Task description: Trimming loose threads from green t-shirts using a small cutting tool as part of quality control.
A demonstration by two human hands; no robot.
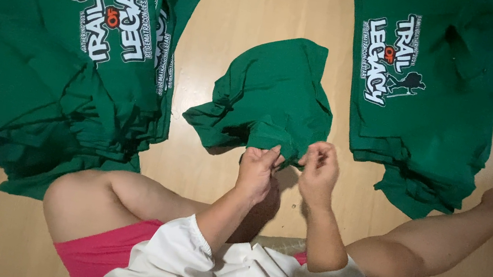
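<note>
Green shirt (274, 93) extends away from hands.

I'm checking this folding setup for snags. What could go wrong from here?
Both the left hand and right hand pinch only the near edge of the green shirt, so it might slip or fold crooked. The rest lies bunched on the floor, and could drag into the left pile or right pile.

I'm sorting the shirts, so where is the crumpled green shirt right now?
In the head view, the crumpled green shirt lies centre on the wooden floor, between two green shirt stacks, its near edge pinched by the left hand and right hand.
</note>
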